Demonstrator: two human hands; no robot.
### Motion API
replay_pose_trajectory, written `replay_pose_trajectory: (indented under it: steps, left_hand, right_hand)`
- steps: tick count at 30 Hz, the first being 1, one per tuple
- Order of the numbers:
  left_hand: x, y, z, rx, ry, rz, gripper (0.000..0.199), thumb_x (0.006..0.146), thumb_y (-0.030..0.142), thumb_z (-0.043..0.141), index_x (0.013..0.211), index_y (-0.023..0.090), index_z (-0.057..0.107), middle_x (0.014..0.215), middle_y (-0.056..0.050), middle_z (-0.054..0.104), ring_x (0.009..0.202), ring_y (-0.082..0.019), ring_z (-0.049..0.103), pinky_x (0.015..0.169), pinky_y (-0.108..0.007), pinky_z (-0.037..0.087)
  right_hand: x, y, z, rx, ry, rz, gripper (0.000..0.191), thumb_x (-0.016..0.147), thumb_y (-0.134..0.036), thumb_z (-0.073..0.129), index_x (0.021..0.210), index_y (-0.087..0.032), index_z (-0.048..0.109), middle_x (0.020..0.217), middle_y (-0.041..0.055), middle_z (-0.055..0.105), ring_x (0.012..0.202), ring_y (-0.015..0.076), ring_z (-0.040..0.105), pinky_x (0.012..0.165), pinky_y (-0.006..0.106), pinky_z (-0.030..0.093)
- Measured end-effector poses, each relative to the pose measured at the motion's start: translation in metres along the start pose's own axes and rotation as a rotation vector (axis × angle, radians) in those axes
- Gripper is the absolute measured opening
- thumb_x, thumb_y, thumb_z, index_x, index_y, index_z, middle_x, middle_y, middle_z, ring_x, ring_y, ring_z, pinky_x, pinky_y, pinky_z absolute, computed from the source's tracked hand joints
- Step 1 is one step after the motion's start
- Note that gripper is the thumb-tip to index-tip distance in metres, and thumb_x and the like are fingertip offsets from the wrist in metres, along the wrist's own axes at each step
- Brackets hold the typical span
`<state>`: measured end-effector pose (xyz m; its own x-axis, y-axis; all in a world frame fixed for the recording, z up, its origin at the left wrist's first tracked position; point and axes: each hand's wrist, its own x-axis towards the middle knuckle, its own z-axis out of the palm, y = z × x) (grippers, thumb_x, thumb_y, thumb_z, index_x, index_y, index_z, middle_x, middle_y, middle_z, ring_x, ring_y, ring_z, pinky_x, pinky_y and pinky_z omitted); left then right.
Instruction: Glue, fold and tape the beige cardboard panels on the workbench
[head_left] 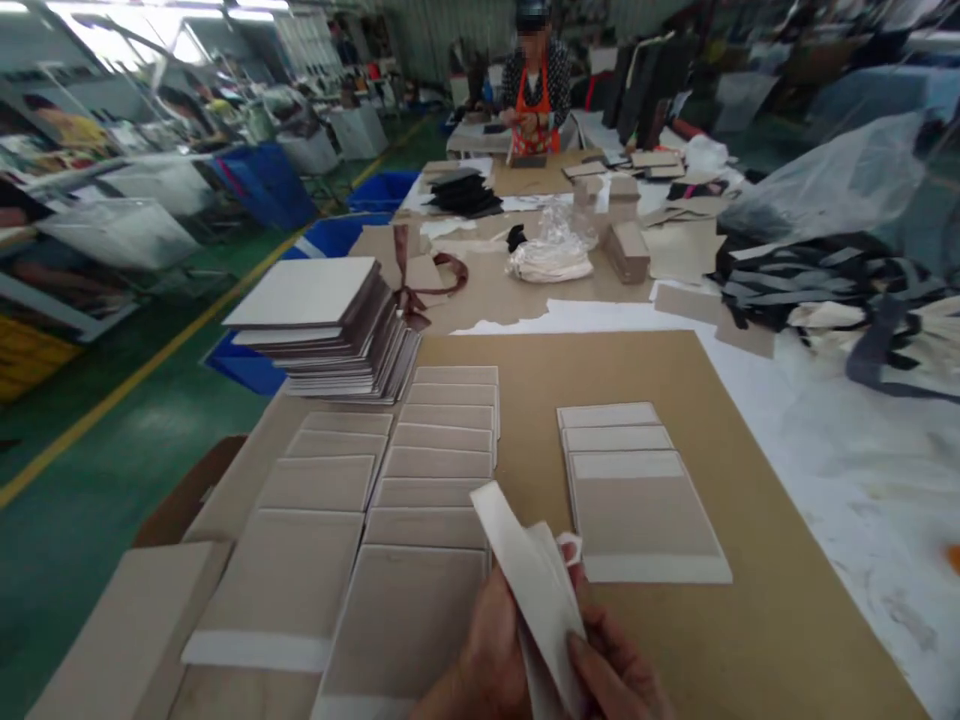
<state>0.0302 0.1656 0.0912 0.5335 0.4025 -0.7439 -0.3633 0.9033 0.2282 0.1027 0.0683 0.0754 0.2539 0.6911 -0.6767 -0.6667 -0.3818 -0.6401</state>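
Holding a small bundle of white strips [536, 590] over the near part of the bench [780, 620], by the gap between the middle column [420, 610] and the right group [637, 515] of beige panels. Left hand [495, 635] closed around the lower part of the bundle, its fingers largely hidden; right hand [615, 655] pinching the strips between thumb and fingers. Small white loop [570, 538] at the right fingertips; nature unclear.

Progress, judged from layout: right group counts three, overlapped. Its front panel shows a pale band along both far and near edges; the two behind show pale far margins. These look done. Left column [300, 570] and middle column show plain beige far margins, with a pale band only at the near edge of each front panel; near edges behind are covered. Far edges there seem left to do, so probably the larger share remains. Stack of boards [307, 292] stands beyond the left column; same batch or not, cannot tell.
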Motion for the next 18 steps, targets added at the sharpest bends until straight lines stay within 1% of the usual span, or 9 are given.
replay_pose_trajectory:
  steps: [3,6,7,9,11,13,15,16,18]
  left_hand:
    - [-0.022,0.031,-0.027,-0.029,0.028,0.102,0.026,0.082,0.030,0.061,0.096,0.011,0.073,0.094,-0.009,0.076,0.085,-0.019,0.070,0.081,-0.027,0.052]
    - [-0.041,0.054,-0.040,-0.096,-0.039,0.099,0.028,0.085,0.030,0.057,0.099,0.011,0.073,0.093,-0.008,0.077,0.083,-0.017,0.070,0.080,-0.025,0.051]
    - [-0.046,0.060,-0.043,-0.110,-0.054,0.107,0.032,0.087,0.034,0.056,0.102,0.011,0.072,0.094,-0.009,0.077,0.082,-0.018,0.070,0.079,-0.026,0.052]
    - [-0.057,0.072,-0.047,-0.119,-0.075,0.117,0.051,0.088,0.054,0.051,0.109,0.011,0.069,0.093,-0.012,0.076,0.077,-0.021,0.070,0.073,-0.031,0.053]
    - [-0.066,0.083,-0.053,-0.114,-0.103,0.125,0.075,0.081,0.075,0.045,0.114,0.011,0.067,0.094,-0.016,0.075,0.073,-0.024,0.069,0.068,-0.034,0.053]
    - [-0.072,0.092,-0.062,-0.102,-0.128,0.122,0.086,0.071,0.083,0.050,0.114,0.010,0.066,0.098,-0.018,0.074,0.075,-0.025,0.069,0.069,-0.035,0.052]
    - [-0.077,0.099,-0.075,-0.043,-0.115,0.151,0.077,0.065,0.072,0.069,0.110,0.010,0.067,0.099,-0.017,0.074,0.078,-0.023,0.068,0.072,-0.032,0.052]
    - [-0.079,0.102,-0.082,0.015,-0.095,0.181,0.067,0.062,0.061,0.077,0.105,0.010,0.069,0.093,-0.014,0.075,0.075,-0.020,0.067,0.071,-0.029,0.051]
    - [-0.081,0.108,-0.095,0.135,-0.049,0.252,0.046,0.059,0.039,0.085,0.091,0.010,0.070,0.070,-0.006,0.070,0.061,-0.014,0.062,0.060,-0.023,0.048]
  right_hand:
    - [-0.010,0.019,0.032,-0.047,-0.046,0.090,0.042,0.056,-0.055,0.082,0.084,-0.026,0.070,0.074,0.0042,0.071,0.058,0.0212,0.063,0.053,0.032,0.051]
    - [-0.017,0.025,0.056,-0.083,-0.050,0.054,0.042,0.056,-0.055,0.082,0.083,-0.025,0.069,0.074,0.0036,0.070,0.061,0.0197,0.063,0.056,0.030,0.051]
    - [-0.019,0.027,0.063,-0.096,-0.049,0.041,0.042,0.057,-0.056,0.082,0.083,-0.025,0.068,0.073,0.0030,0.069,0.060,0.0189,0.062,0.055,0.029,0.050]
    - [-0.024,0.033,0.076,-0.140,-0.047,0.019,0.043,0.060,-0.057,0.080,0.084,-0.024,0.067,0.066,0.0011,0.066,0.051,0.0159,0.057,0.050,0.027,0.048]
    - [-0.028,0.043,0.089,-0.171,-0.037,-0.002,0.045,0.064,-0.059,0.078,0.086,-0.022,0.064,0.058,-0.0012,0.062,0.044,0.0133,0.052,0.044,0.024,0.043]
    - [-0.031,0.057,0.101,-0.168,-0.035,-0.032,0.047,0.067,-0.062,0.074,0.088,-0.022,0.061,0.055,-0.0026,0.060,0.042,0.0125,0.050,0.043,0.023,0.041]
    - [-0.032,0.070,0.111,-0.202,-0.068,-0.058,0.047,0.072,-0.064,0.068,0.091,-0.022,0.060,0.059,-0.0023,0.063,0.043,0.0128,0.051,0.045,0.024,0.041]
    - [-0.032,0.075,0.116,-0.258,-0.095,-0.071,0.047,0.074,-0.065,0.066,0.093,-0.022,0.060,0.061,-0.0019,0.064,0.045,0.0131,0.052,0.046,0.024,0.041]
    - [-0.033,0.080,0.122,-0.434,-0.160,-0.104,0.045,0.077,-0.064,0.062,0.093,-0.022,0.062,0.062,-0.0017,0.064,0.049,0.0138,0.054,0.048,0.024,0.041]
